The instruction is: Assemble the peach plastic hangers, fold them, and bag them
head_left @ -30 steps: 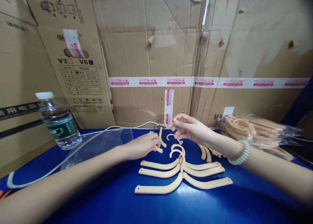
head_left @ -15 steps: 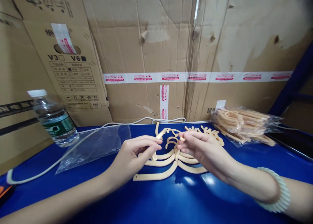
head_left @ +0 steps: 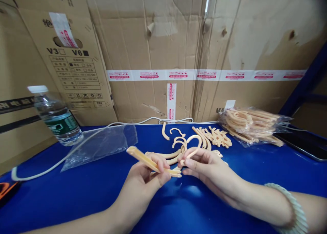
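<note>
Between the fingers of my left hand (head_left: 145, 183) is a straight beige hanger arm (head_left: 138, 155), tilted, its forked end pointing right toward my other hand. My right hand (head_left: 211, 167) pinches a beige hanger hook (head_left: 198, 138) by its lower end, the curve rising above the fingers. The end of the hook and the forked end are close but apart. Behind the hands, curved hanger arms (head_left: 163, 155) and more hooks (head_left: 178, 130) lie on the blue table, partly covered by my fingers. One single arm piece (head_left: 165, 131) rests farther back.
Small beige parts (head_left: 218, 138) are heaped at right, beside plastic-bagged hanger pieces (head_left: 250, 123) and a dark phone (head_left: 304, 145). A flat clear bag (head_left: 102, 143), a white cable (head_left: 63, 161) and a water bottle (head_left: 57, 119) occupy the left. Cardboard (head_left: 148, 53) walls the back.
My left hand has lifted a hanger arm from the table and brought it nearer. My right hand now shows a hook in its pinch. The view has tilted down slightly.
</note>
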### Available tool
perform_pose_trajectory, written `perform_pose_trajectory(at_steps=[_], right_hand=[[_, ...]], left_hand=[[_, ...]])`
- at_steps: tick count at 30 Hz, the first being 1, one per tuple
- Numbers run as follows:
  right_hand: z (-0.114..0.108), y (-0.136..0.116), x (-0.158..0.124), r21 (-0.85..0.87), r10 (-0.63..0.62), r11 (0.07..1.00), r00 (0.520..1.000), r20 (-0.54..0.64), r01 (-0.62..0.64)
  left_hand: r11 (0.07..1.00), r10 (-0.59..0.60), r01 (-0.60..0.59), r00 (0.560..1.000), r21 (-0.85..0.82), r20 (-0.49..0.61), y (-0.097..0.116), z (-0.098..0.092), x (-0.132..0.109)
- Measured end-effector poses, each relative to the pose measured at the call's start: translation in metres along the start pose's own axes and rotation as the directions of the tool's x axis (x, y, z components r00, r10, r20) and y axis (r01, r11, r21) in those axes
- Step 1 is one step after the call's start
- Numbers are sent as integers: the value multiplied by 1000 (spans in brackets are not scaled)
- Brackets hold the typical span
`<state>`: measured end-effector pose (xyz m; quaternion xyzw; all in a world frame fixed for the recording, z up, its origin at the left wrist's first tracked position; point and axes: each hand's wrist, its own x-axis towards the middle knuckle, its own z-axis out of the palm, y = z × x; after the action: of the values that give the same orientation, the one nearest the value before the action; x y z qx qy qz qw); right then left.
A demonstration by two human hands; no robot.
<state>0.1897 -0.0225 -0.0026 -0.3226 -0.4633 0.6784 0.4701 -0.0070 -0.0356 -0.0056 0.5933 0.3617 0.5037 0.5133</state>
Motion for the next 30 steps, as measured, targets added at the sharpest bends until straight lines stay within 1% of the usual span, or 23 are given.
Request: perform_pose_trajectory(at_steps=[2, 5, 7, 10, 13, 16, 21, 27, 30], right_hand=[[1, 0, -2, -12, 46, 999, 998, 34, -46], [1, -2, -4, -6, 93, 996, 990, 107, -93], [0, -4, -4, 4, 110, 994, 983, 146, -112], [0, -5, -4, -9, 143, 990, 979, 148, -143], [-1, -3, -4, -39, 176, 984, 974, 141, -172], [-3, -1, -3, -64, 169, 985, 974, 147, -162], [-4, 2, -2, -96, 141, 987, 977, 160, -126], [-4, 8, -2, -142, 58, 989, 984, 166, -35], [-6, 13, -1, -161, 4, 987, 988, 155, 22]], left_hand=[[998, 25, -25, 1000, 50, -4, 0, 0, -2], [995, 12, -9, 1000, 101, -25, -2, 0, -3], [995, 3, 1, 999, 101, -32, -4, -1, -3], [996, -6, 8, 1000, 88, -24, -8, 0, -3], [992, -14, 14, 1000, 127, -7, -9, 0, -4], [983, 5, -8, 1000, 182, 16, -7, -1, -5], [955, 64, -93, 992, 283, 113, -1, 0, -7], [945, 79, -115, 989, 308, 127, -3, 2, -8], [943, 45, -81, 992, 324, 117, -4, 4, -7]])
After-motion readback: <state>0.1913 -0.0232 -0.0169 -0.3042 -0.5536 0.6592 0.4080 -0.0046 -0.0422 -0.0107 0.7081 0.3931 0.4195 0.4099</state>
